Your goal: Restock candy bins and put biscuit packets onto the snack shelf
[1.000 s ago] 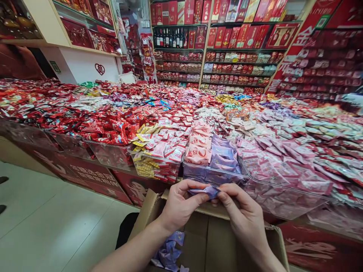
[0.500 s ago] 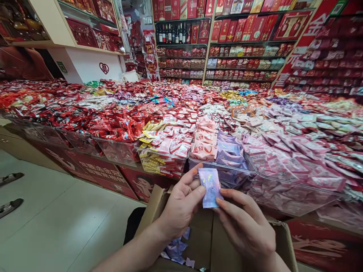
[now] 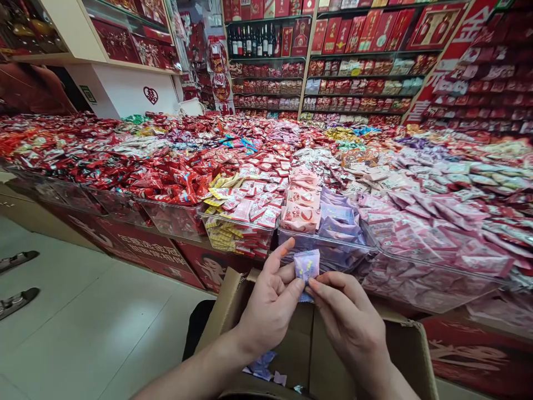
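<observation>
Between my two hands is a small light-purple wrapped candy [image 3: 307, 265] with yellow marks on its packet. My left hand [image 3: 272, 300] pinches its left side with thumb and fingers, the index finger sticking up beside it. The thumb and index finger of my right hand [image 3: 352, 316] grip the packet's lower right edge. Both hands are above an open cardboard box [image 3: 293, 353], where several purple packets [image 3: 262, 366] lie at the bottom, partly hidden by my left forearm. Just beyond, similar purple packets [image 3: 339, 219] fill a clear bin [image 3: 375, 249].
Clear bins of red packets [image 3: 175, 180], yellow-and-white packets [image 3: 245, 200] and pink packets [image 3: 420, 228] line the counter's front. Shelves [image 3: 308, 83] with bottles and red boxes rise behind. Tiled floor [image 3: 95, 322] and a person's sandalled feet [image 3: 19, 303] are at left.
My right fingers have slid inward along the candy's lower edge, closer to my left thumb. The packet now looks tilted and foreshortened. The view has shifted slightly.
</observation>
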A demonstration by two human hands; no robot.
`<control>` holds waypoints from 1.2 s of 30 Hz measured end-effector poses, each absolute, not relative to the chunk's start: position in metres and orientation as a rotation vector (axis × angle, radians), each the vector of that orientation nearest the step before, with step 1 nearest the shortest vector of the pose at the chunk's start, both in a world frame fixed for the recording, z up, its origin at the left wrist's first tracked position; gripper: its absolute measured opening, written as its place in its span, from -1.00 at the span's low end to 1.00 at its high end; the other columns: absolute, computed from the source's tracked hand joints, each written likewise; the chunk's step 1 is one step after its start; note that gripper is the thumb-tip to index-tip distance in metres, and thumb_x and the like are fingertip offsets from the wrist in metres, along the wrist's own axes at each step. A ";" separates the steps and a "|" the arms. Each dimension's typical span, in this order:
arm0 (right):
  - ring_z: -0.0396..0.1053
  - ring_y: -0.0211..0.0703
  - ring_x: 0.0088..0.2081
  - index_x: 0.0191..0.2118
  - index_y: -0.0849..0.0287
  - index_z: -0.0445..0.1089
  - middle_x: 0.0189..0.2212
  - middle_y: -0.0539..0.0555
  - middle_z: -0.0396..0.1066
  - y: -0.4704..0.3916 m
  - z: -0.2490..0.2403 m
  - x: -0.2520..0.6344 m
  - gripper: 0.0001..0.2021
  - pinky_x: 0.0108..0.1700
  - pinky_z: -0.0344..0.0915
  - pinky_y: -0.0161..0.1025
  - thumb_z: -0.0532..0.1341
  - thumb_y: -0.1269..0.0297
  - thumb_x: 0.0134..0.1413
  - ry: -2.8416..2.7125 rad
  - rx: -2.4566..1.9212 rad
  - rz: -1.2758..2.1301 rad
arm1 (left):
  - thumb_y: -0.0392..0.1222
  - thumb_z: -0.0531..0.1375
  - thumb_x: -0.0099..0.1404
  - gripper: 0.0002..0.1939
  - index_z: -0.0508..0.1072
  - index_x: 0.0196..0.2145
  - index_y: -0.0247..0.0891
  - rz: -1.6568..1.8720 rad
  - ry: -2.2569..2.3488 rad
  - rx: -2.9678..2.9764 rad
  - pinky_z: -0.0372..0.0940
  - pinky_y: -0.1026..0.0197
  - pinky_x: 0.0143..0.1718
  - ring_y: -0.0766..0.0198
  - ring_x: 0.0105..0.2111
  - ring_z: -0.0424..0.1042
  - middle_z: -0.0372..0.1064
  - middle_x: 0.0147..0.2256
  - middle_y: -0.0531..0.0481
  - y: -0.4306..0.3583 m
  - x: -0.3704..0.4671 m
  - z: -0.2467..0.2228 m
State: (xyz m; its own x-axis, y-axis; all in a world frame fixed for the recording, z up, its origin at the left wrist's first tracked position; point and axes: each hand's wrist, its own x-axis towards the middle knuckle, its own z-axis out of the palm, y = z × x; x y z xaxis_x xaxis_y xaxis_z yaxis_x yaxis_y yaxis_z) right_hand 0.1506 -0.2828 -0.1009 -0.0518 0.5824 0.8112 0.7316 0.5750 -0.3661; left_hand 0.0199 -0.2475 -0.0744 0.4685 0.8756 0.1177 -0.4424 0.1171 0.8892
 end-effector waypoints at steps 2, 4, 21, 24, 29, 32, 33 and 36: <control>0.35 -0.21 -0.28 -0.18 0.13 0.33 -0.32 0.10 0.31 -0.284 -0.100 0.150 -0.74 -0.29 0.38 -0.28 0.13 0.56 0.02 -1.727 -1.108 -0.163 | -0.17 0.21 0.15 -0.32 0.01 0.17 -0.19 1.032 0.505 1.062 0.18 0.11 0.03 0.17 -0.04 0.36 0.41 -0.07 -0.15 -0.247 0.019 -0.075; 0.35 -0.20 -0.26 -0.22 0.15 0.30 -0.32 0.10 0.31 -0.285 -0.100 0.149 -0.80 -0.26 0.37 -0.27 0.14 0.54 0.02 -1.709 -1.117 -0.126 | -0.17 0.21 0.16 -0.33 0.01 0.16 -0.20 1.040 0.513 1.073 0.21 0.13 0.00 0.18 -0.06 0.37 0.41 -0.09 -0.14 -0.247 0.019 -0.076; 0.38 -0.15 -0.30 -0.11 0.10 0.25 -0.35 0.07 0.41 -0.284 -0.108 0.143 -0.70 -0.24 0.36 -0.15 0.16 0.51 0.01 -1.598 -1.194 -0.288 | -0.29 0.04 0.29 -0.51 0.03 0.15 -0.12 1.250 0.586 1.399 0.09 0.11 0.14 0.21 0.11 0.19 0.19 0.12 -0.12 -0.254 0.028 -0.104; 0.38 -0.19 -0.35 -0.16 0.10 0.25 -0.39 0.04 0.39 -0.283 -0.105 0.141 -0.75 -0.28 0.35 -0.21 0.14 0.51 0.02 -1.593 -1.226 -0.259 | -0.33 0.00 0.31 -0.51 0.01 0.16 -0.07 1.272 0.592 1.541 0.04 0.09 0.17 0.23 0.13 0.16 0.17 0.14 -0.09 -0.254 0.027 -0.111; 0.34 -0.26 -0.39 -0.26 0.10 0.22 -0.44 -0.02 0.32 -0.283 -0.106 0.141 -0.80 -0.34 0.34 -0.30 0.16 0.51 0.00 -1.567 -1.210 -0.141 | -0.32 0.02 0.30 -0.48 -0.01 0.17 -0.08 1.248 0.602 1.504 0.08 0.05 0.15 0.20 0.12 0.18 0.23 0.10 -0.10 -0.253 0.023 -0.111; 0.36 -0.28 -0.37 -0.26 0.09 0.21 -0.42 -0.03 0.30 -0.283 -0.112 0.142 -0.78 -0.33 0.35 -0.32 0.18 0.51 -0.03 -1.464 -1.144 0.086 | -0.27 0.06 0.29 -0.47 -0.02 0.17 -0.08 1.207 0.590 1.402 0.10 0.05 0.13 0.19 0.08 0.25 0.26 0.08 -0.12 -0.254 0.023 -0.106; 0.36 -0.28 -0.38 -0.25 0.09 0.20 -0.41 -0.03 0.30 -0.284 -0.114 0.143 -0.76 -0.34 0.35 -0.32 0.19 0.50 -0.04 -1.414 -1.115 0.170 | -0.26 0.07 0.28 -0.46 -0.02 0.17 -0.07 1.190 0.586 1.375 0.10 0.05 0.13 0.19 0.06 0.26 0.26 0.07 -0.12 -0.254 0.023 -0.105; 0.36 -0.31 -0.40 -0.25 0.09 0.18 -0.43 -0.05 0.30 -0.284 -0.118 0.144 -0.75 -0.35 0.35 -0.34 0.21 0.48 -0.05 -1.274 -1.033 0.393 | -0.26 0.10 0.27 -0.43 -0.02 0.17 -0.04 1.138 0.563 1.293 0.09 0.04 0.13 0.19 0.04 0.29 0.28 0.06 -0.10 -0.254 0.024 -0.105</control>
